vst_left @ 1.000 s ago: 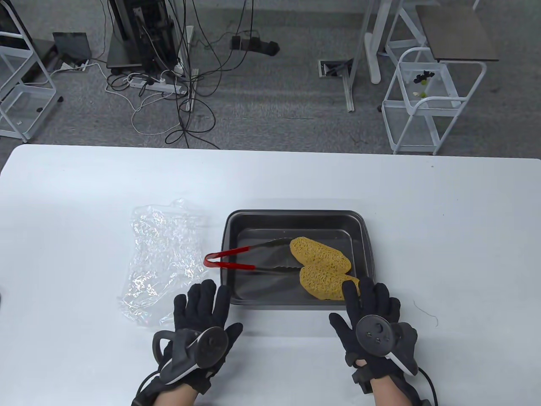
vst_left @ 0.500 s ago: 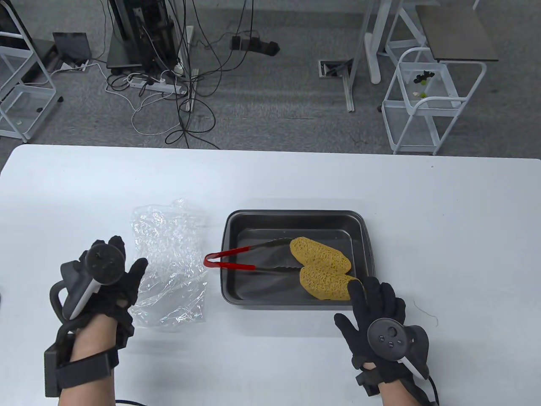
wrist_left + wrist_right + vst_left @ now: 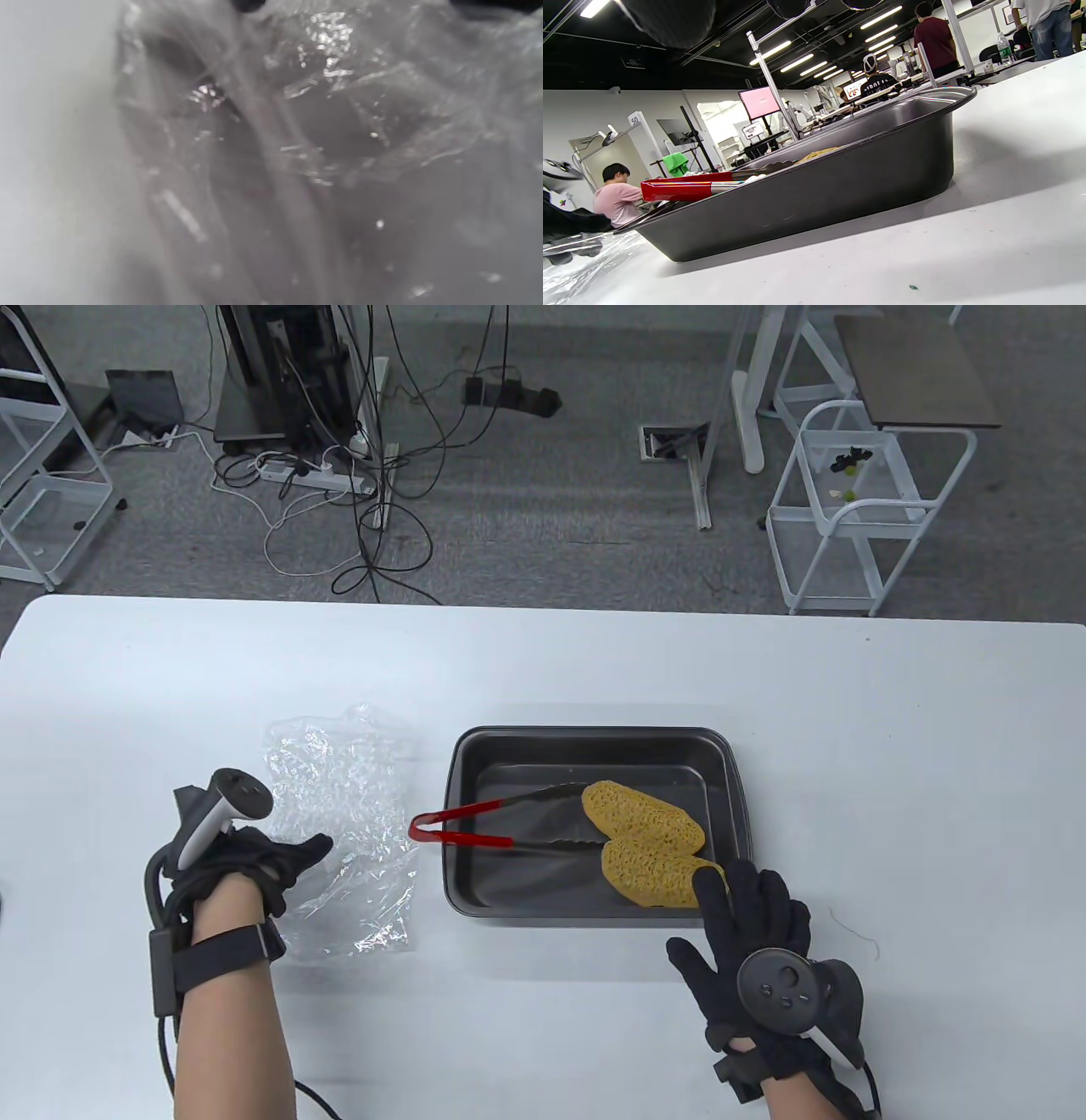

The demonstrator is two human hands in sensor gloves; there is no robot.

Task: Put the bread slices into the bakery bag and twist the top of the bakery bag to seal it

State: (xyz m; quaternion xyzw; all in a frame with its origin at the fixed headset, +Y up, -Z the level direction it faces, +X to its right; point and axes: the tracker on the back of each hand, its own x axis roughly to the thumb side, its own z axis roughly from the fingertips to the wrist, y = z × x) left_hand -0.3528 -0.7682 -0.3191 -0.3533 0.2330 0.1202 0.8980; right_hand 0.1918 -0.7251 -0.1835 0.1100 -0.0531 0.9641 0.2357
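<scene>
We have the clear bakery bag [image 3: 339, 831] lying flat and crumpled on the bench [image 3: 891, 780], left of the dark tray [image 3: 594, 742]. Our left hand [image 3: 254, 865] lies on its near-left edge; whether it pinches the film, we cannot tell. Two bread slices [image 3: 645, 840] rest in the tray beside red-handled tongs [image 3: 492, 827]. Our right hand [image 3: 755, 933] rests released, fingers straight at the tray's near rim. The bag looks light, slippery and limp, so we'd take it by its mouth edge. The slices look soft, needing a gentle hold.
</scene>
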